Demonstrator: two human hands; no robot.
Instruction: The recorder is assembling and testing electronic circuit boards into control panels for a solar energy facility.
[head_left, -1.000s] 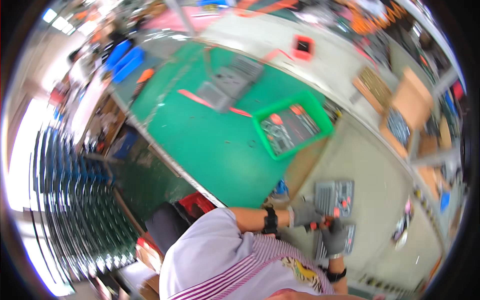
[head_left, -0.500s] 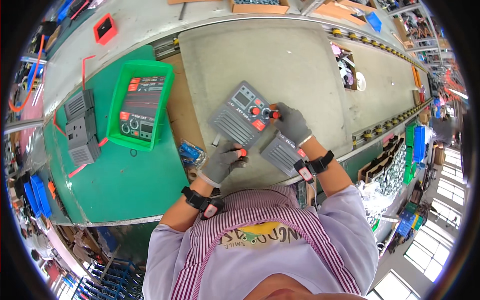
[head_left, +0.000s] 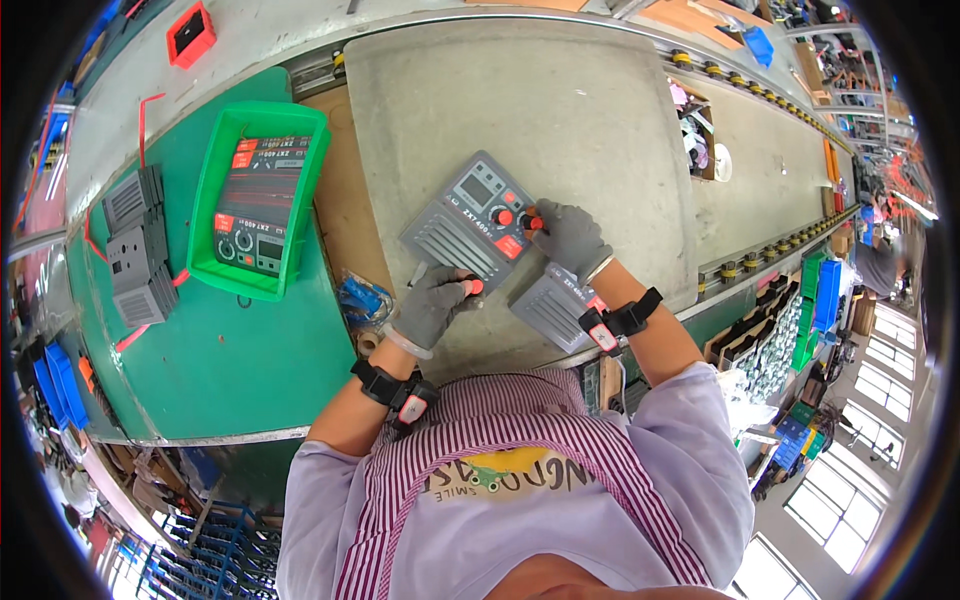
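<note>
A grey front panel (head_left: 455, 238) with a small dark window, vent slots and red label patches lies tilted on the beige work surface in front of me. One red knob (head_left: 502, 217) sits on it. At the panel's right corner, the gloved fingers of my right hand (head_left: 572, 240) are closed around another red knob (head_left: 532, 221). My left hand (head_left: 430, 308), also gloved, pinches a loose red knob (head_left: 472, 285) by the panel's lower edge. Beside my right wrist lies a second grey panel (head_left: 550, 308), partly covered by the forearm.
On the green mat (head_left: 200, 370) to the left stands a green bin (head_left: 207, 205) holding several panels. Further left are grey vented housings (head_left: 138, 250). A blue plastic packet (head_left: 362, 302) lies near my left wrist. A roller rail (head_left: 770, 255) runs along the right.
The whole view has shifted slightly, moving the scene left and up. My right hand stays at the panel's corner knob, and my left hand still holds its loose knob.
</note>
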